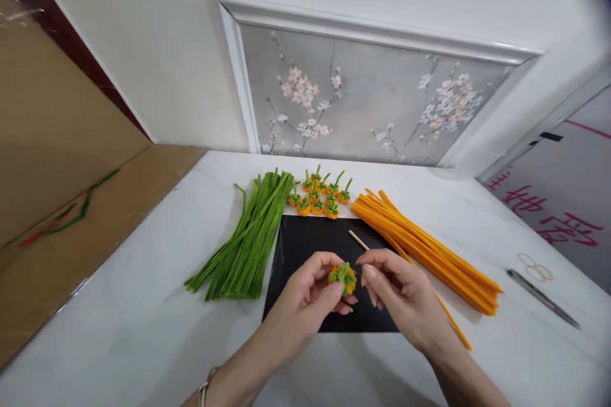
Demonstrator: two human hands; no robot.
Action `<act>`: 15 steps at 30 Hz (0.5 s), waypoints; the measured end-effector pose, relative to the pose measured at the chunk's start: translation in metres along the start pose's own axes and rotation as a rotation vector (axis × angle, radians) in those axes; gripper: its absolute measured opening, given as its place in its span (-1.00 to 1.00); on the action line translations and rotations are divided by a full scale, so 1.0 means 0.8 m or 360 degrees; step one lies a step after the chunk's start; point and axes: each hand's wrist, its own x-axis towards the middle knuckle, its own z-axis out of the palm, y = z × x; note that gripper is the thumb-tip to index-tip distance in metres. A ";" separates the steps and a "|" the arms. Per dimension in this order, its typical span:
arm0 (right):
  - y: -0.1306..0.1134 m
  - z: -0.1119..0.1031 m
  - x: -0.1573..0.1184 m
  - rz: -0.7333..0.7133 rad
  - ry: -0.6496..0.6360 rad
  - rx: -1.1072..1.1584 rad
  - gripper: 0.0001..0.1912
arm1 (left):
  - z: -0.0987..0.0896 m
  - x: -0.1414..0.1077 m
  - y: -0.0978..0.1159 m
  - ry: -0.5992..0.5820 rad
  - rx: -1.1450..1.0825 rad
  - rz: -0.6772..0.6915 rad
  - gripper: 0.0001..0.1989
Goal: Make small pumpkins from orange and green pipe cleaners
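Over the black mat (310, 241), my left hand (312, 296) holds a small orange piece with a green top (342, 276) between thumb and fingers. My right hand (398, 292) is just to the right of it, with thumb and fingertips pinched together; anything between them is too small to make out. A thin wooden stick (358, 240) lies on the mat, its near end hidden by my right hand. A single orange stem (453, 321) passes behind that hand.
Green stems (252, 241) lie left of the mat, orange stems (424, 248) right. Several small finished orange-and-green pieces (317, 194) stand behind it. Tweezers (544, 297) and thin rings (535, 267) lie at the far right. A framed floral panel (372, 95) is behind the table.
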 end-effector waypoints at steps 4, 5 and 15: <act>-0.002 0.000 -0.004 -0.0111 -0.0058 -0.0109 -0.80 | -0.002 0.002 0.001 0.0101 0.0213 0.0062 -0.78; -0.003 0.001 -0.004 -0.0185 -0.0069 -0.0187 -0.76 | -0.003 0.002 0.000 0.0117 0.0317 0.0093 -0.77; -0.003 0.016 -0.004 -0.0107 0.0158 0.0077 -0.91 | 0.000 0.000 -0.020 0.0125 0.0215 0.0130 -0.38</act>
